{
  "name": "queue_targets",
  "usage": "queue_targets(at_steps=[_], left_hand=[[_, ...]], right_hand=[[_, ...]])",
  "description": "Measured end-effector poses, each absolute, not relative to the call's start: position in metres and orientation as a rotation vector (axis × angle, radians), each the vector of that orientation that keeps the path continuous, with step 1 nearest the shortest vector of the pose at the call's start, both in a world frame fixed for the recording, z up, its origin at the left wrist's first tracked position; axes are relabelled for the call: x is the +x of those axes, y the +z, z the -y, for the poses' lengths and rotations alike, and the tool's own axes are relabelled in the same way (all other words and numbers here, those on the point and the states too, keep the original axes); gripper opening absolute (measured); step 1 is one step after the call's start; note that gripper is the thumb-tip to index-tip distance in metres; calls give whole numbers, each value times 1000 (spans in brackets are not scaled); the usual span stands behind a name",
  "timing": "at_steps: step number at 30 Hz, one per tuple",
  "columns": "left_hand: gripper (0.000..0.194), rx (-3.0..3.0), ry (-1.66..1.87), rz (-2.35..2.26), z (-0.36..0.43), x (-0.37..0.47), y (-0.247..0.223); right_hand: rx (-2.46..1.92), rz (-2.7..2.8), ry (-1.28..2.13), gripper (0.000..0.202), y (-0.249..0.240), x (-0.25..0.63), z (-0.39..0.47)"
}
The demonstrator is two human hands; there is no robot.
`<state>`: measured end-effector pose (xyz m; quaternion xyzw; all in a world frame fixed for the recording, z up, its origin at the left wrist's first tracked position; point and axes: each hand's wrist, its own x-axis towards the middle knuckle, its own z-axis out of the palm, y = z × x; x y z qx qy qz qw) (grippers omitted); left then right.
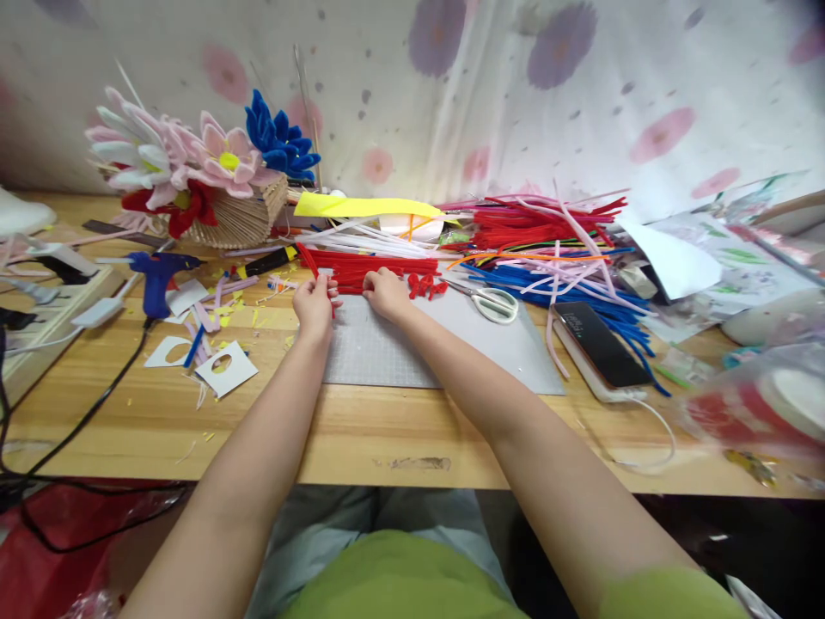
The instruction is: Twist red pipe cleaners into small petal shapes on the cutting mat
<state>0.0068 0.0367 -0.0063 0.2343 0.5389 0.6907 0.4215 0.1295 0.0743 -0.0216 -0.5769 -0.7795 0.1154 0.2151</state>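
Observation:
My left hand (314, 303) is closed on a red pipe cleaner at the left end of a bundle of red pipe cleaners (361, 266). Its fingers are pinched, and a short red end shows below them. My right hand (385, 291) rests at the front edge of the bundle, fingers curled together; what they hold, if anything, is hidden. Small curled red pieces (426, 286) lie just right of it. Under both hands is a grey cutting mat (387, 344). White-handled scissors (495, 304) lie on the mat's right part.
A blue glue gun (158, 279), cut white cards (227, 368) and a power strip (58, 327) are on the left. Fuzzy flowers (229, 159) stand behind. Blue pipe cleaners (580, 297), a phone (602, 344) and a plastic-wrapped cup (760, 400) lie rightward.

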Motion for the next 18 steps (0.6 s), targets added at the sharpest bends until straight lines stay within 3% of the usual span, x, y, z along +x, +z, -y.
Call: queue_targets(at_steps=[10, 18], left_hand=[[20, 486, 1675, -1375, -36, 8, 2], [18, 497, 1614, -1319, -34, 17, -2]], right_hand=[[-1331, 2016, 751, 13, -26, 164, -54], [-1446, 2102, 407, 18, -17, 168, -62]])
